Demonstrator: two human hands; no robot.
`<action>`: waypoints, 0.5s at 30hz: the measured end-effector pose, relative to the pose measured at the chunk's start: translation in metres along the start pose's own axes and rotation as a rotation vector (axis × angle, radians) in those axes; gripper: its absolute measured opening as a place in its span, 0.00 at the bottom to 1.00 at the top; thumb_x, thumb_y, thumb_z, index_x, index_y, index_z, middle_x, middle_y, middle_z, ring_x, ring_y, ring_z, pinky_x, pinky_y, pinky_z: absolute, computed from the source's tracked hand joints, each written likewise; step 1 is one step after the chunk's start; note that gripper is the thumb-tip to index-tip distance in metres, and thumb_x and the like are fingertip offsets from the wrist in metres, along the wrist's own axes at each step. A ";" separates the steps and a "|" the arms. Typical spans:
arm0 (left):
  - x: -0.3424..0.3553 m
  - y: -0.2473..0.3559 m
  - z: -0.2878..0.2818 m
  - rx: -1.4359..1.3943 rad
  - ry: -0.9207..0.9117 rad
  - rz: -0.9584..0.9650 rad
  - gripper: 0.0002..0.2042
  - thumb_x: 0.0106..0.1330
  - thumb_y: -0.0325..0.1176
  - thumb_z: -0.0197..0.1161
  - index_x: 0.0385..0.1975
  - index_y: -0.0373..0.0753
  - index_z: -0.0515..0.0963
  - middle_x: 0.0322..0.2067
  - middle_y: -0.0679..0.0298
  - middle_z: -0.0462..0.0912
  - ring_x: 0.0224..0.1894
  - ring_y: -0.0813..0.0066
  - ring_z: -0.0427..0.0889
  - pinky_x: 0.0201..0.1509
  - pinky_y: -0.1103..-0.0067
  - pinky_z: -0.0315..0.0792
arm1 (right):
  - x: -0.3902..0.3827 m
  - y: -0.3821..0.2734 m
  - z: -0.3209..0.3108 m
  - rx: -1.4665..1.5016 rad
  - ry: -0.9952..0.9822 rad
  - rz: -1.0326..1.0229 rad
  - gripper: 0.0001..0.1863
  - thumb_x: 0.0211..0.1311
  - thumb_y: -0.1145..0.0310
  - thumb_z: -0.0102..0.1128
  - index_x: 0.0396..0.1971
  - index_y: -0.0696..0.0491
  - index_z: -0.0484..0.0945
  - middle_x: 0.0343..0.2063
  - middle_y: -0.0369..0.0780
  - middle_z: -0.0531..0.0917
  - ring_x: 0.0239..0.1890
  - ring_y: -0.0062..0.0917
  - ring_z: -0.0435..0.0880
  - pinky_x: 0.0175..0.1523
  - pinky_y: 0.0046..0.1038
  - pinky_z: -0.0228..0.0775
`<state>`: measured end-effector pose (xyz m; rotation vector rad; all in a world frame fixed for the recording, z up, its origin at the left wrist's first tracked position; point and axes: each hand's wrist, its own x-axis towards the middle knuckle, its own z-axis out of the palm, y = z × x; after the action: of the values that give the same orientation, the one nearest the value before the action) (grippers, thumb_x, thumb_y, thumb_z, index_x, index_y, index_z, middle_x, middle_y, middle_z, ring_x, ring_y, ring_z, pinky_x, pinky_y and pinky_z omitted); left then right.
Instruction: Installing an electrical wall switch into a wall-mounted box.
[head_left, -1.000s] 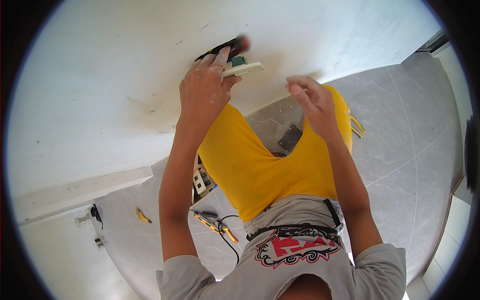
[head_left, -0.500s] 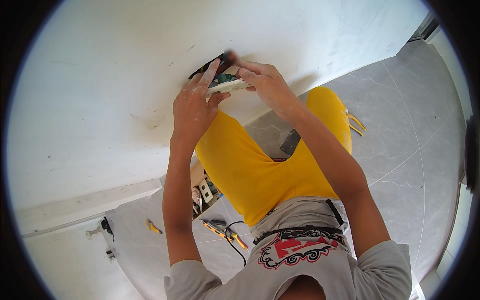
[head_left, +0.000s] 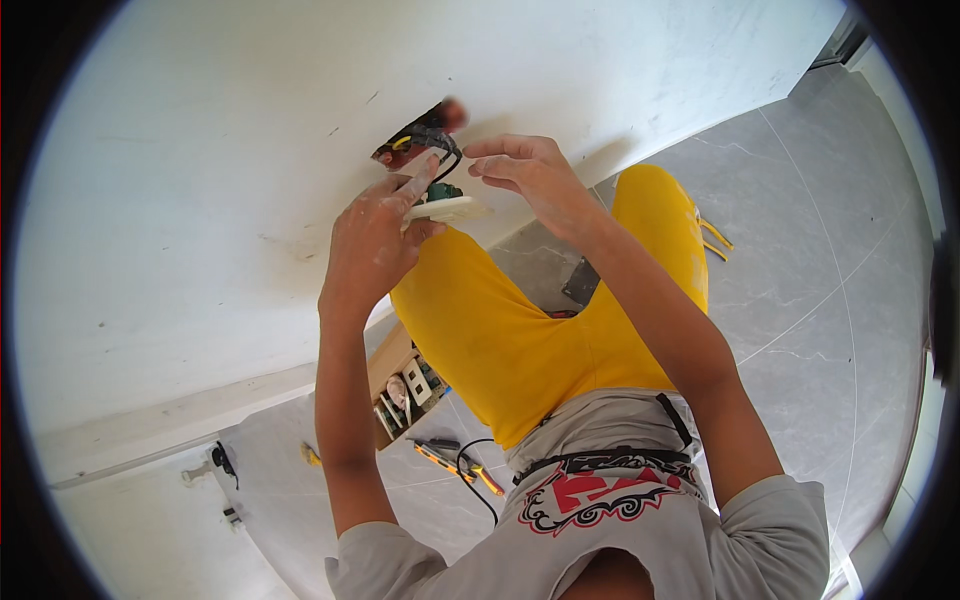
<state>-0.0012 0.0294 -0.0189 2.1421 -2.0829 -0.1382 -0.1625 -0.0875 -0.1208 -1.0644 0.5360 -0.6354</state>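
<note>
My left hand (head_left: 372,235) grips a white socket plate (head_left: 452,210) with a green back part, its fingers closed on the plate's left end. Black wires (head_left: 447,150) run from the dark opening (head_left: 405,138) in the white wall down to the back of the plate. Some yellow and reddish parts show inside that opening, and a blurred spot covers its right end. To the right of the wires, my right hand (head_left: 535,178) hovers apart from the plate, fingers stretched out and holding nothing.
Below my left forearm stands a box (head_left: 388,360) with white socket plates and other parts. Orange-and-black tools (head_left: 440,460) and a black cable lie beside it on the grey tiles. Yellow-handled pliers (head_left: 714,238) rest by my right knee, and a dark flat object (head_left: 580,283) between my legs.
The socket plate has come down and away from the wall opening in my left hand, exposing more of the wires. My right hand has let go of it.
</note>
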 end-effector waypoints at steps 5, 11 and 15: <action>-0.018 0.006 0.019 -0.144 0.026 -0.068 0.34 0.54 0.30 0.76 0.65 0.40 0.75 0.45 0.58 0.86 0.43 0.57 0.86 0.50 0.70 0.78 | 0.005 0.006 0.017 0.070 -0.014 -0.176 0.23 0.69 0.64 0.66 0.58 0.62 0.79 0.41 0.40 0.86 0.44 0.21 0.85 0.57 0.23 0.77; -0.016 0.020 0.057 -0.412 0.201 -0.110 0.37 0.57 0.33 0.77 0.68 0.33 0.70 0.52 0.50 0.84 0.51 0.58 0.85 0.59 0.72 0.74 | 0.020 -0.016 0.011 -0.396 0.043 -0.251 0.21 0.67 0.61 0.69 0.52 0.62 0.84 0.30 0.38 0.87 0.35 0.16 0.83 0.40 0.21 0.74; -0.006 0.006 0.066 -0.539 0.215 -0.026 0.33 0.66 0.42 0.70 0.67 0.31 0.70 0.55 0.48 0.83 0.56 0.60 0.82 0.63 0.70 0.71 | 0.027 -0.035 -0.001 -0.711 0.107 -0.271 0.23 0.64 0.58 0.71 0.50 0.61 0.85 0.28 0.39 0.87 0.28 0.14 0.78 0.34 0.22 0.71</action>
<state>-0.0187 0.0323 -0.0833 1.7693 -1.6594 -0.4020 -0.1517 -0.1196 -0.0923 -1.8005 0.7437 -0.7635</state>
